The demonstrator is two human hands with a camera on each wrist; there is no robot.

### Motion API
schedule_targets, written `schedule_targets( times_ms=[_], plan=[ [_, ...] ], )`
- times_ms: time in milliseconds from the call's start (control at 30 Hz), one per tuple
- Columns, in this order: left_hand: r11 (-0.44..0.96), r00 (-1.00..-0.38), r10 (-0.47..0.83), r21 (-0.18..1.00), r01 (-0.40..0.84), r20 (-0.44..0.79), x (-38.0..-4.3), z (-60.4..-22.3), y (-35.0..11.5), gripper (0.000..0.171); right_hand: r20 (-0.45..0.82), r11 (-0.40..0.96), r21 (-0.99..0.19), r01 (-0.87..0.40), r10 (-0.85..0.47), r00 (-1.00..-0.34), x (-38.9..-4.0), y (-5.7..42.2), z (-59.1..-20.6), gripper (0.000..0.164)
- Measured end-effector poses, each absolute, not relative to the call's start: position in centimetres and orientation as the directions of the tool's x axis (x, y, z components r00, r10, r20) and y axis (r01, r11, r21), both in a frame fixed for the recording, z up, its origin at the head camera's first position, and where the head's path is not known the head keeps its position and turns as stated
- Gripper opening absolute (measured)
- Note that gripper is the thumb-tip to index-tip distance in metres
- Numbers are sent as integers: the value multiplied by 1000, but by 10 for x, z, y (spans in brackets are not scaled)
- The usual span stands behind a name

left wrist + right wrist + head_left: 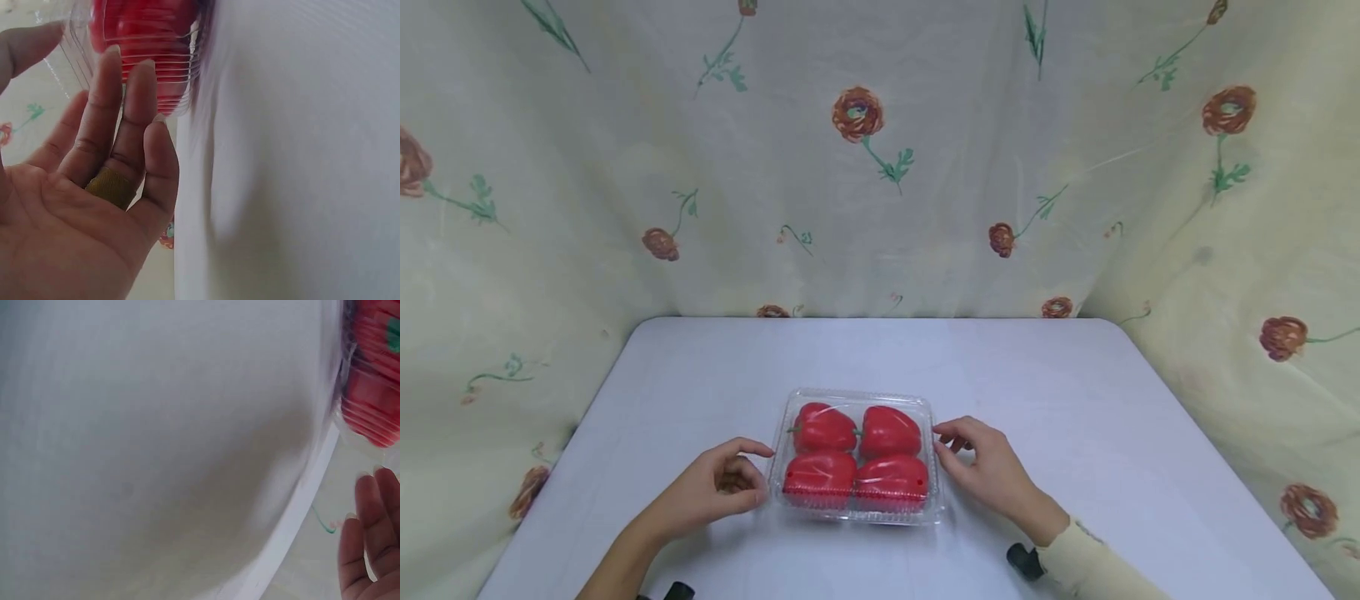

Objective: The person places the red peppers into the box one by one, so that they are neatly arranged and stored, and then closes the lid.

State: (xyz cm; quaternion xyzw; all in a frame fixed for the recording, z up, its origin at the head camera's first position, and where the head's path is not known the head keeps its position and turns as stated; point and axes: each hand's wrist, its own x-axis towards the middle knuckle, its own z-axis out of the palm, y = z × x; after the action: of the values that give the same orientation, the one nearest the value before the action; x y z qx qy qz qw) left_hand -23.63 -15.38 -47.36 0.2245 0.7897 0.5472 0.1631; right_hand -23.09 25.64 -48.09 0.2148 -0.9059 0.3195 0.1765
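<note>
A clear plastic clamshell box (857, 518) lies on the white table with several red bell peppers (889, 432) inside, in two rows. Green stems show on the back ones. At the box's left side is my left hand (718, 485), its thumb and index fingertips right at the edge and the other fingers loosely bent. In the left wrist view the fingers (134, 112) stand beside the ribbed plastic wall, and one wears a brownish band. My right hand (985, 462) is on the opposite side, fingertips at the right edge. Its relaxed fingers (375, 519) show near the box in the right wrist view.
The white table (1030, 375) has rounded far corners. A pale curtain (925, 233) with brown flowers hangs behind it and along both sides. A dark wrist-camera piece (1025, 562) sits under the right cuff, another (679, 591) near the left wrist.
</note>
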Motion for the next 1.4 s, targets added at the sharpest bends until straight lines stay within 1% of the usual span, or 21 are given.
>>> schedule_targets(
  times_ms=[100, 167, 233, 333, 467, 567, 667, 733, 900, 1000, 1133, 1233, 1400],
  plan=[
    [284, -833, 553, 942, 179, -9, -236, -475, -154, 49, 400, 697, -539, -474, -283, -872, -225, 256, -478, 31],
    [280, -832, 554, 943, 180, -5, -236, -476, -154, 48, 335, 691, -577, -436, -287, -897, -220, 256, -475, 37],
    [275, -834, 552, 945, 177, -4, -237, -476, -154, 48, 271, 682, -615, -395, -287, -919, -214, 257, -472, 40],
    [273, -835, 550, 947, 168, -10, -237, -477, -154, 48, 232, 646, -672, -362, -279, -932, -204, 259, -470, 36],
    [273, -839, 544, 950, 149, -25, -238, -478, -153, 49, 239, 574, -730, -371, -295, -925, -192, 261, -471, 25],
    [275, -843, 538, 951, 139, -33, -237, -477, -153, 50, 214, 545, -753, -368, -326, -921, -185, 261, -473, 22],
    [278, -844, 535, 951, 134, -38, -237, -476, -153, 49, 162, 511, -791, -336, -354, -921, -182, 260, -476, 21],
    [278, -841, 540, 951, 132, -41, -236, -475, -152, 50, 110, 457, -842, -287, -375, -920, -181, 260, -477, 19],
    [273, -836, 544, 958, 91, -75, -236, -474, -151, 51, -20, 280, -953, -112, -429, -903, -180, 259, -478, 19],
    [265, -832, 549, 961, 79, -83, -235, -473, -151, 52, -27, 201, -977, -75, -463, -886, -180, 259, -478, 18],
    [257, -828, 554, 964, 70, -88, -234, -474, -151, 53, -17, 134, -989, -56, -487, -873, -179, 257, -476, 18],
    [256, -829, 553, 964, 68, -88, -234, -475, -151, 52, -30, 127, -991, -36, -482, -876, -179, 256, -475, 20],
    [252, -826, 559, 963, 93, -67, -233, -475, -150, 53, -78, 169, -986, 1, -449, -890, -179, 256, -476, 21]
  ],
)
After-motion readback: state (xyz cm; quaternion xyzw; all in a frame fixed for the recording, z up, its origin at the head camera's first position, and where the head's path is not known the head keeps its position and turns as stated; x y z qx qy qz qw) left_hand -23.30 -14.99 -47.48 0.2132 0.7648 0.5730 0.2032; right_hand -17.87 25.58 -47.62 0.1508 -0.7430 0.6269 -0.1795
